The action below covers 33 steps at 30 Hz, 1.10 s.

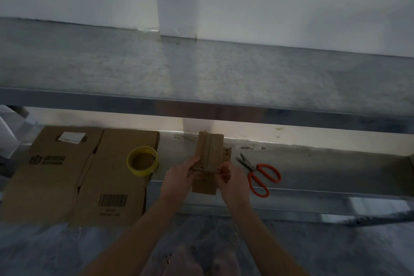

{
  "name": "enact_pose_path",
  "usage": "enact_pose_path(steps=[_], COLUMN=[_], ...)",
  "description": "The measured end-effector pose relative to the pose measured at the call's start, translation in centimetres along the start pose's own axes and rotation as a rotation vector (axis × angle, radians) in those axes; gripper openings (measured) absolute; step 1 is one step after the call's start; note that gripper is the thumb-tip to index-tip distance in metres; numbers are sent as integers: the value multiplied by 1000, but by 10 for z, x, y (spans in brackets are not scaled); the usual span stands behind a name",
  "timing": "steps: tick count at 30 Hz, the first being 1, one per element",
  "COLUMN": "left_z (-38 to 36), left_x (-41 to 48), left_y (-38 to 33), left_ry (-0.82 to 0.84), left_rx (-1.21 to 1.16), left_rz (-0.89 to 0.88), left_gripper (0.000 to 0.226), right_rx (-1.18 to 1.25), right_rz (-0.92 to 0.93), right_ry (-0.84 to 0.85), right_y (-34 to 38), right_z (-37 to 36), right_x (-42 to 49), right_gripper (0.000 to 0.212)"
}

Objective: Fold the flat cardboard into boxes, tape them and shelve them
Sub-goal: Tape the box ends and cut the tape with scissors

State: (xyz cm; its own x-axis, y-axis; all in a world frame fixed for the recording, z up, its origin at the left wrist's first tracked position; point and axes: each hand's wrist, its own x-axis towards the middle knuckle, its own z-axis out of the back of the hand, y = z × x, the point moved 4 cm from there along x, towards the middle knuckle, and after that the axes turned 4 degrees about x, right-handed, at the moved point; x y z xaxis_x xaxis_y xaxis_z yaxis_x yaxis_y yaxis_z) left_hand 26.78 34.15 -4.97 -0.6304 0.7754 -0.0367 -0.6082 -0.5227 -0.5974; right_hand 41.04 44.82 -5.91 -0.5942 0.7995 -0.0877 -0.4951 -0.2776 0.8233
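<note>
Two hands close the near end of a small cardboard box [209, 148] on the lower shelf [313, 163], at bottom centre of the frame.

Folding or sealing looks to be the step in hand; the left hand [179, 175] grips the box's left side with curled fingers; the right hand [233, 177] pinches at its near right corner, though whether a strip of tape is between those fingers is too blurred to tell; the next move probably calls for pressing the near flaps flat and holding them shut for taping; the roll of yellow tape [142, 160] lies on the flat cardboard [67, 175] at lower left, the orange-handled scissors [257, 172] just right of the hands; the box is brown and narrow, with a seam down the middle of its top; the upper shelf [201, 69] spans the middle of the frame.
</note>
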Motion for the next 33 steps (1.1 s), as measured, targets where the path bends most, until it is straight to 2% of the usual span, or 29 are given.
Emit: enact_pose_path(steps=[9,13,15,20,24,29,33], left_z=[-10,-4,8,12,4,-7,-16], left_x=[2,9,15,23,26,18,9], left_y=[-6,3,11,10,4,1,-4], left_ry=[68,215,227,266,127,95,33], left_rx=[68,50,51,-247,-241,-281,-400], left_rz=[-86,-216,-292,-225,-149,-131,-35], left_gripper=[52,72,75,62,47,46,51], right_rx=[-71,-108,-98,-79,-67,-49,-36], right_rz=[-30,59,96,190,176,83,94], right_ry=[14,247,300,178,157,49,-23], right_y=[3,-5,-11,-4,-6,-10,-10], right_z=[-7,9,21,28,18,10,6], right_x=[0,10,11,19,22,16,8], right_gripper=[21,35,37,35,37,31,28])
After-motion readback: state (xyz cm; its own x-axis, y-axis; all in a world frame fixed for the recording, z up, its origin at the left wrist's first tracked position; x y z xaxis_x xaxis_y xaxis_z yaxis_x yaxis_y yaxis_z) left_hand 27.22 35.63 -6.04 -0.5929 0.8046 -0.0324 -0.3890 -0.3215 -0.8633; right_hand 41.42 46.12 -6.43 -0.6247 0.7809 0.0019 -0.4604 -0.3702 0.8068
